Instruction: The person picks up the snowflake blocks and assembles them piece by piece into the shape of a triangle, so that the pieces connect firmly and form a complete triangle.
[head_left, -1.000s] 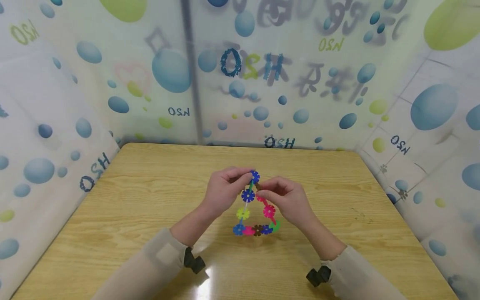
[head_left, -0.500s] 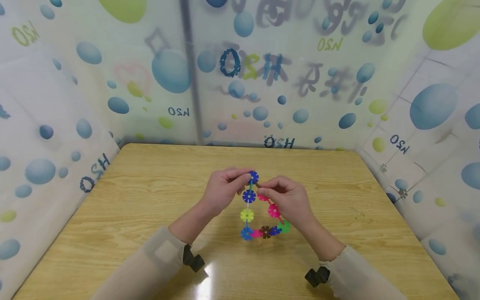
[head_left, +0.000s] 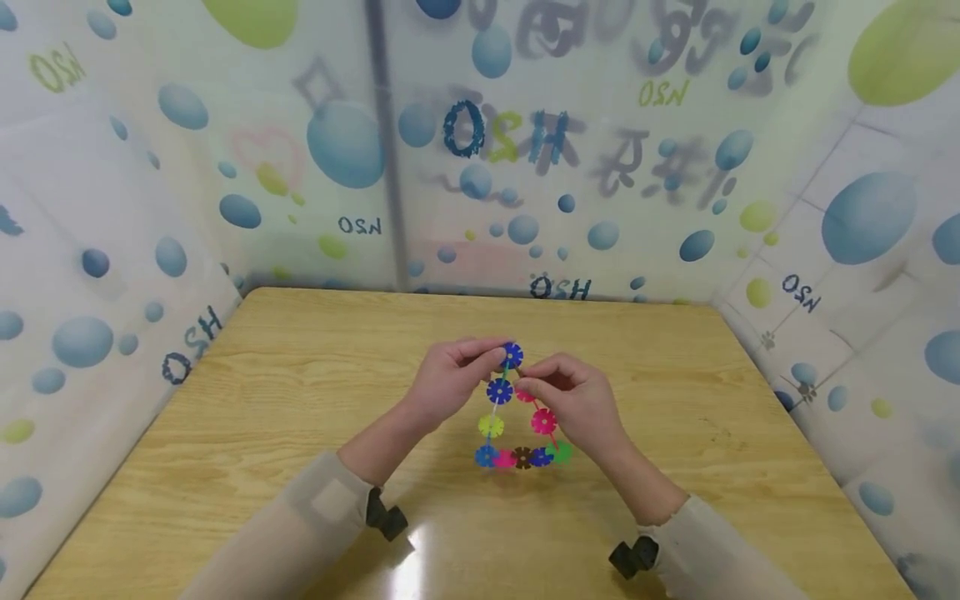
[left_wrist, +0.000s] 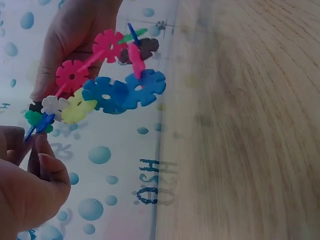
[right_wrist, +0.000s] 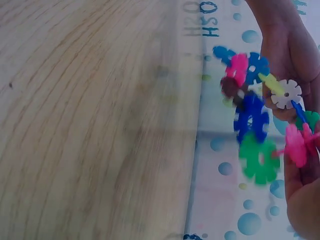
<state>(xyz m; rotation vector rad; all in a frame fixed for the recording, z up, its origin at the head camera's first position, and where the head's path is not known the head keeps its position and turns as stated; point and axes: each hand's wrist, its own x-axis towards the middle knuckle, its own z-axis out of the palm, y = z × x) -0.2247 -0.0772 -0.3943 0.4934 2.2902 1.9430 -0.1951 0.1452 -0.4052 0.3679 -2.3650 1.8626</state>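
Note:
A closed loop of colourful snowflake-shaped interlocking discs hangs between my two hands in the head view. My left hand (head_left: 444, 379) pinches the dark blue disc (head_left: 512, 355) at its top between thumb and fingers. My right hand (head_left: 579, 404) pinches the chain just right of there, at a brown disc mostly covered by the fingertips. Down the left side run another dark blue disc (head_left: 499, 391) and a yellow disc (head_left: 491, 425). Pink discs (head_left: 543, 422) line the right side, ending at a green disc (right_wrist: 259, 159). A white disc (right_wrist: 286, 94) shows face-on in the right wrist view.
The wooden table (head_left: 300, 392) spreads beneath both hands. Behind and at both sides stand curtain-like walls (head_left: 480, 167) printed with blue and green bubbles. A small dark device (head_left: 386, 514) is strapped at the left sleeve, and another (head_left: 633, 557) at the right.
The loop's lower part swings right, then slightly back left and up. Both hands keep their grips near the top and hardly shift.

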